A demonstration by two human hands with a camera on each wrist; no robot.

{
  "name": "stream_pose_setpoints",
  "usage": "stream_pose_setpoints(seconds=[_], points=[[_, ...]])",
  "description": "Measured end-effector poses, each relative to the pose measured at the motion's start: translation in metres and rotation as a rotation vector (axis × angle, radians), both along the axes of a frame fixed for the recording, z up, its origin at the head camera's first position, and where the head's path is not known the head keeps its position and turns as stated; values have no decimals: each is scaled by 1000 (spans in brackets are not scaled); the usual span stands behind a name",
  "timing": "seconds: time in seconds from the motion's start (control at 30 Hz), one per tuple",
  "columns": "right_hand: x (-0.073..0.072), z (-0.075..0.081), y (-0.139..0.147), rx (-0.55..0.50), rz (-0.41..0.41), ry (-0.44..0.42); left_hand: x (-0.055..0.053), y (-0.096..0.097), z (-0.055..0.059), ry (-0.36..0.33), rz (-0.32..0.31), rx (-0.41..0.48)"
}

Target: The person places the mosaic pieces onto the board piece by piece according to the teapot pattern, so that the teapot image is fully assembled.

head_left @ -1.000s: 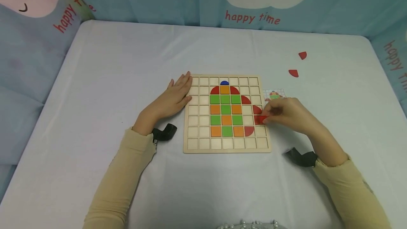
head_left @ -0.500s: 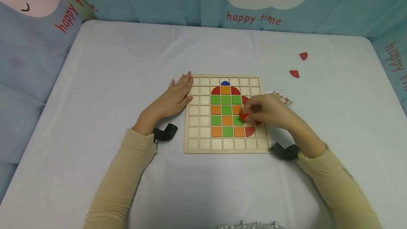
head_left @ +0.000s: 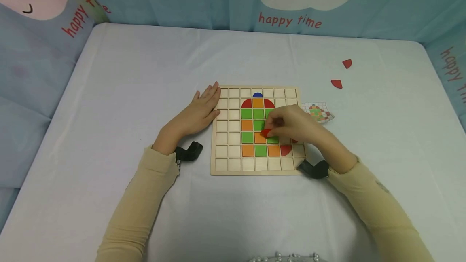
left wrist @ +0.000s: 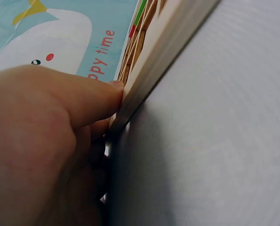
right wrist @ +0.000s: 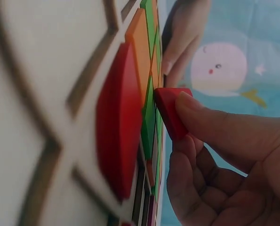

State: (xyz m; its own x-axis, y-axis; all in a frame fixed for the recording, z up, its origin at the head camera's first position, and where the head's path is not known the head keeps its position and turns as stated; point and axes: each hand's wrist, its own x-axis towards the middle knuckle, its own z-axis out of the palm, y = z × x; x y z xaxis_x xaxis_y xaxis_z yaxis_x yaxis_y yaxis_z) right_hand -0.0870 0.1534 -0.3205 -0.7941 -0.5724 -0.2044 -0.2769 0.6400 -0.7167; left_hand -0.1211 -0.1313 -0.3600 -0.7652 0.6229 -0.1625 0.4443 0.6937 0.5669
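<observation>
A wooden grid board [head_left: 222, 165] lies on the white table, its middle columns filled with green and orange square tiles. At the top sits a blue half-round tile [head_left: 257, 95], with red quarter-round tiles [head_left: 246, 103] below it and down the right side. My left hand [head_left: 198, 110] rests along the board's left edge, fingers extended, thumb [left wrist: 100, 96] against the rim. Over the filled columns, my right hand [head_left: 295, 122] pinches a red quarter-round tile [right wrist: 170, 113] between thumb and fingers, tilted above the board. That hand hides some cells on the right.
A small pattern card [head_left: 318, 112] lies at the board's right edge, partly behind the right hand. Two loose red quarter-round tiles [head_left: 336, 84] lie farther back on the right. A blue printed curtain [head_left: 182, 3] borders the table's far side.
My right hand has carried the red quarter-round tile leftward from the board's right edge to over its middle columns, uncovering more of the pattern card. The left hand has stayed put.
</observation>
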Motion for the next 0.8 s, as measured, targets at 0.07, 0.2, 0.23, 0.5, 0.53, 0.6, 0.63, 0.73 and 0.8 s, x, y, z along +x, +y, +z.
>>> stream_pose_setpoints(seconds=[0.07,0.2,0.23,0.5,0.53,0.6,0.63,0.73,0.8], points=[[-1,1,-2,2,7,9,-1,1,0,-3,3,-19],[-4,1,-5,-7,20,35,-3,2,-1,-5,4,-45],[-5,2,-6,-12,24,42,-3,2,-2,-6,4,-48],[-13,9,-26,-49,75,59,-2,3,0,-9,2,-41],[-14,11,-29,-52,80,66,-2,2,0,-9,2,-41],[-16,12,-38,-56,89,67,-2,2,0,-10,1,-40],[-18,12,-42,-58,96,64,-2,2,0,-12,1,-40],[-23,13,-56,-61,110,35,-2,1,0,-14,1,-38],[-26,12,-64,-59,120,8,-3,1,-1,-14,1,-39]])
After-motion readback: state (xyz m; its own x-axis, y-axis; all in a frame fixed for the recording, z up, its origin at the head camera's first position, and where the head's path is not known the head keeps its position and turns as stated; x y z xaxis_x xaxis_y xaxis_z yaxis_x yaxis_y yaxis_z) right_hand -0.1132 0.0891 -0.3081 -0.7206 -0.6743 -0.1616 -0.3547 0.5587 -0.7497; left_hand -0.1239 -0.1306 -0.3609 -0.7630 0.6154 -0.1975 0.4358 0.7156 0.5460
